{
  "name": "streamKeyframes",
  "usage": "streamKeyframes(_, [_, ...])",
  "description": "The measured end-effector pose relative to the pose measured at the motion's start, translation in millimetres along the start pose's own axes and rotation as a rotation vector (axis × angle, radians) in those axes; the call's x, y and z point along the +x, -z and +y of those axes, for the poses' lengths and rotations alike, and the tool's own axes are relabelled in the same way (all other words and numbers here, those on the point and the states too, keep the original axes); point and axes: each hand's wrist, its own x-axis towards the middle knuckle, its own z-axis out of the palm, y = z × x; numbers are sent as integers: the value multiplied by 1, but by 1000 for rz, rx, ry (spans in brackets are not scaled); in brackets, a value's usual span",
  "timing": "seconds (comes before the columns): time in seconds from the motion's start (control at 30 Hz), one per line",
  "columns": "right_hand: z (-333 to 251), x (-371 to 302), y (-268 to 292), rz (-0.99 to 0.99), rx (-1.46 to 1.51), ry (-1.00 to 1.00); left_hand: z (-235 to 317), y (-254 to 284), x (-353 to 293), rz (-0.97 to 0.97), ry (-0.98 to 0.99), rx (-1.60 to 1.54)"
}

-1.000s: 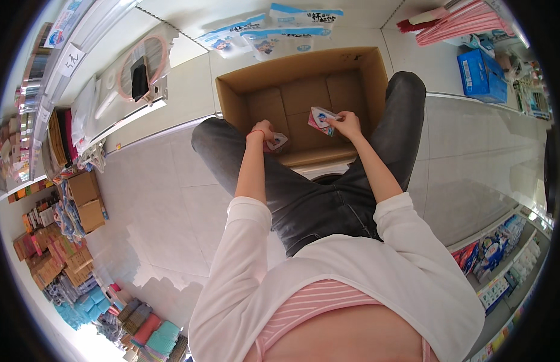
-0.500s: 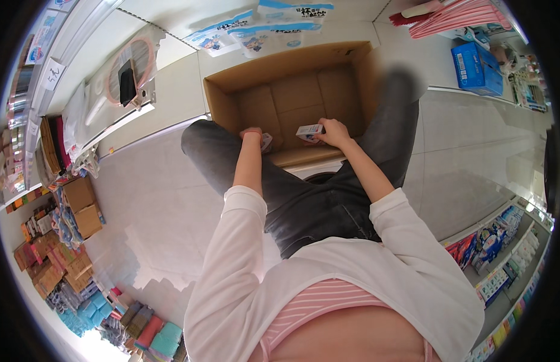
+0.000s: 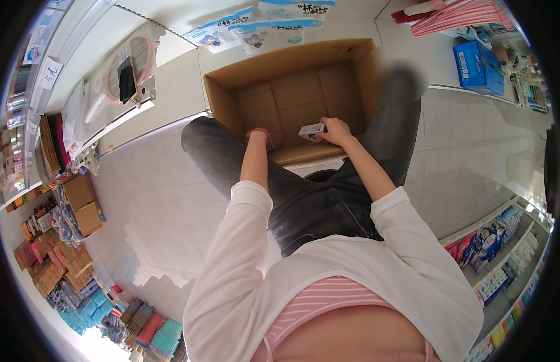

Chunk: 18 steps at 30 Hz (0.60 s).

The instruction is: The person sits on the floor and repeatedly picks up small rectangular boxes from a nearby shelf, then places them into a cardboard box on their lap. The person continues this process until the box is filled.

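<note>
Right fingers [image 3: 326, 122] grip a white box [image 3: 309, 132] jutting left.

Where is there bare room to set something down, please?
In the cardboard box, beyond the left hand and right hand, to its far wall; also on the floor between the left leg and stacked goods. The box's near side is crowded by hands and a small carton.

White pouches [image 3: 273, 38] and a blue carton [image 3: 478, 67] rest on a pale shelf [image 3: 179, 87].

white top [image 3: 352, 265] | turned-back sleeves [image 3: 230, 238] | pink, white-striped underlayer [image 3: 334, 291] | dark grey trousers [image 3: 313, 208]
</note>
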Motion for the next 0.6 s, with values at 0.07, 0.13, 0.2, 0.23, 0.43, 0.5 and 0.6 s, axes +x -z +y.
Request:
streamKeyframes(0.07, [-1, 0, -1, 0, -1, 12, 0, 0, -2, -108, -42, -10])
streamKeyframes(0.13, [1, 3, -5, 0, 37, 32, -7, -9, 12, -111, -44, -36])
streamKeyframes(0.2, [5, 8, -11, 5, 83, 41, -7, -7, 23, 27, -100, -34])
streamKeyframes(0.23, [4, 10, -14, 7, 110, 48, -2, 0, 18, 167, -149, -22])
streamKeyframes(0.43, [17, 34, -40, -64, 588, 18, 46, 12, -35, 613, -848, -165])
streamKeyframes(0.5, [12, 37, -41, -103, 786, -25, 61, 10, -51, 595, -794, 8])
streamKeyframes(0.6, [-3, 30, -29, -56, 892, -80, 58, 12, -38, 649, -704, -54])
